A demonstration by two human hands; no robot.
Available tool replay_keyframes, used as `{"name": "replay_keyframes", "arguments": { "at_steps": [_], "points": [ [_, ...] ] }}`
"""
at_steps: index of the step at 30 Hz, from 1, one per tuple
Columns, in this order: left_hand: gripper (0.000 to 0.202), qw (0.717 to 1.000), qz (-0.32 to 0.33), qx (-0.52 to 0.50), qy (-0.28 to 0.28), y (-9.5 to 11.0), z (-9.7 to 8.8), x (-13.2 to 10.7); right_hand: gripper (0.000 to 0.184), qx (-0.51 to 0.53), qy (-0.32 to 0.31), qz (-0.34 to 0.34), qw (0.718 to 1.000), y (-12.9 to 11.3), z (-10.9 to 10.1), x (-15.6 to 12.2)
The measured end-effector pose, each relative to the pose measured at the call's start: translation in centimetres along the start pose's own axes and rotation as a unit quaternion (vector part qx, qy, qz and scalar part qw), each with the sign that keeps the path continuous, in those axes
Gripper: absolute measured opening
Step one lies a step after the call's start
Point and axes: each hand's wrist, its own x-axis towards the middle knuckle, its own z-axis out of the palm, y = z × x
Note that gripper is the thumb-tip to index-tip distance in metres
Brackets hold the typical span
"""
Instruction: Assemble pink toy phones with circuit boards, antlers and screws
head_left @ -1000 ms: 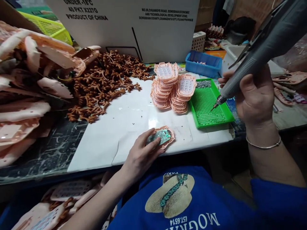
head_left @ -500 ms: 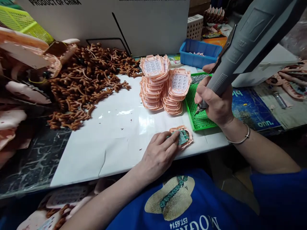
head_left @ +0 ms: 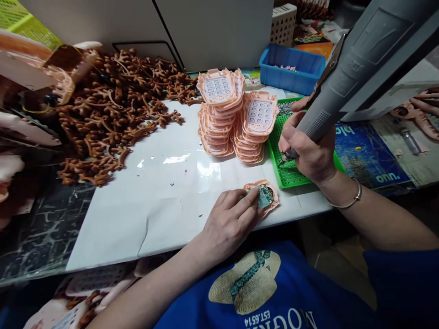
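Observation:
My left hand [head_left: 231,219] rests on the white sheet and presses with its fingers on a pink phone shell [head_left: 265,195] that has a green circuit board in it. A large grey electric screwdriver [head_left: 346,77] is gripped in my right hand [head_left: 308,148], whose fingers wrap round its lower end. The screwdriver's tip touches the green screw tray [head_left: 286,171], just right of the shell. Two stacks of pink keypad shells [head_left: 236,116] stand behind the shell.
A heap of brown plastic sprues [head_left: 113,109] lies at the left. Pink shells [head_left: 24,82] pile up at the far left. A blue bin [head_left: 291,68], a white carton [head_left: 206,27] and a blue box [head_left: 370,155] stand behind and to the right.
My right hand brought the screwdriver down and left until its tip met the green tray. My left hand stayed on the shell; the camera view shifted.

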Motion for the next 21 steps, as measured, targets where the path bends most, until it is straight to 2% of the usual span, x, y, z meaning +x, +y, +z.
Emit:
{"name": "replay_keyframes", "arguments": {
  "at_steps": [4,9,12,15,17,21],
  "points": [
    [0.008,1.0,-0.002,0.003,-0.008,0.1,-0.1,0.1,0.05,-0.01,0.0,0.002,1.0,0.2,0.2,-0.1],
    [0.01,1.0,-0.004,0.01,-0.008,0.2,-0.2,0.3,0.039,0.025,0.044,0.01,0.999,-1.0,-0.6,0.1],
    [0.01,1.0,0.0,0.017,-0.014,0.2,-0.2,0.3,0.031,0.101,0.081,0.002,0.992,-2.7,-1.0,0.7],
    [0.016,0.999,0.005,0.026,-0.024,0.2,-0.2,0.4,0.029,0.224,0.111,-0.065,0.966,-4.2,-0.8,1.1],
    [0.017,0.999,0.004,0.026,-0.026,0.2,-0.2,0.5,0.031,0.261,0.091,-0.073,0.958,-4.8,-0.4,0.9],
    [0.019,1.0,-0.002,0.022,-0.009,0.2,-0.1,0.6,0.037,0.246,0.033,0.004,0.969,-5.2,0.5,-0.5]
  ]
}}
